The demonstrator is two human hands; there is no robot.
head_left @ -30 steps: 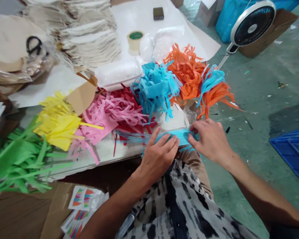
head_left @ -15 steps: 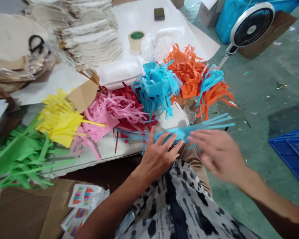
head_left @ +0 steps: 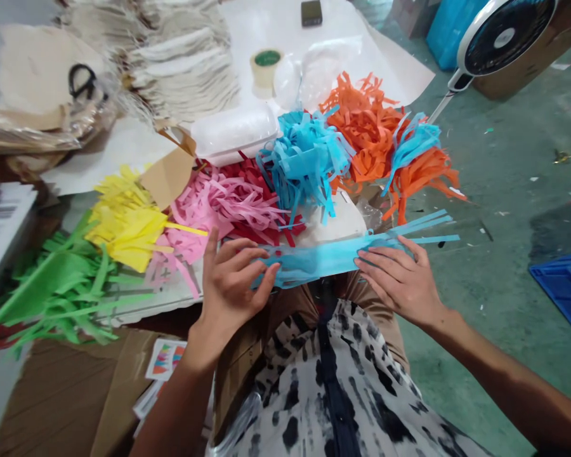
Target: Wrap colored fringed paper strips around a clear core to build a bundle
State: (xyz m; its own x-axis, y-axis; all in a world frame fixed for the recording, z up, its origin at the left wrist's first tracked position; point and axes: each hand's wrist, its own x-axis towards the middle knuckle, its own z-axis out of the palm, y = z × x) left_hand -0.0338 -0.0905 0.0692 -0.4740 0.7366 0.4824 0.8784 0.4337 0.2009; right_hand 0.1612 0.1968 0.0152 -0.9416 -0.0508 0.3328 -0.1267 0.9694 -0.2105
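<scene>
A fringed length of light-blue tissue paper (head_left: 321,257) stretches crosswise in front of me at the table's near edge, its cut strips trailing out at both ends. My left hand (head_left: 238,276) is at its left end, thumb and nearest fingers closed on the strips while the outer fingers spread away. Over the right part lies my right hand (head_left: 402,279), its fingers on top of the paper; its thumb is mostly hidden. Just beyond are a heap of blue fringe (head_left: 307,158) and a heap of pink fringe (head_left: 233,200).
Orange fringe (head_left: 361,133), yellow fringe (head_left: 126,222) and green fringe (head_left: 61,285) lie along the table. Behind them are a tape roll (head_left: 265,73) and a stack of cream bundles (head_left: 183,73). A fan (head_left: 504,38) stands right; a blue crate (head_left: 564,285) sits on the floor.
My left hand has slid left from the middle of the blue paper to its left end. My right hand, blurred before, now rests on the right part. The view has shifted slightly.
</scene>
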